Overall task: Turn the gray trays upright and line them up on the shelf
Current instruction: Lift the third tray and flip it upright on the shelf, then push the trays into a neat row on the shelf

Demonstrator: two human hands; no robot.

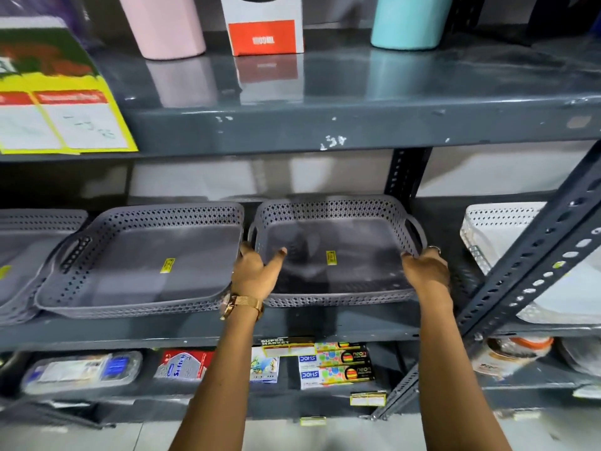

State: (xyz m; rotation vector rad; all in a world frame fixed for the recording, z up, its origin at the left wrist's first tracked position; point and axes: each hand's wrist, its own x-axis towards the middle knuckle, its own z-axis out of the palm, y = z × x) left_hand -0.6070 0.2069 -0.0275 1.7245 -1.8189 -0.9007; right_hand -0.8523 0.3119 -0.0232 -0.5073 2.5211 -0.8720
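Three gray perforated trays sit side by side, open side up, on the middle shelf [325,327]. The right gray tray [357,275] carries a yellow sticker. My left hand [257,271] grips its left rim, thumb inside the tray. My right hand [426,268] holds its right rim near the handle. The middle gray tray [140,262] lies just left of it, slightly skewed, also with a yellow sticker. A third gray tray [22,255], apparently a stack, is cut off at the left edge.
A white perforated tray [494,236] sits right of the upright post [533,258]. The upper shelf [325,125] holds a pink bottle [162,24], a white and red box [265,24] and a teal bottle [406,21]. Packaged goods fill the lower shelf.
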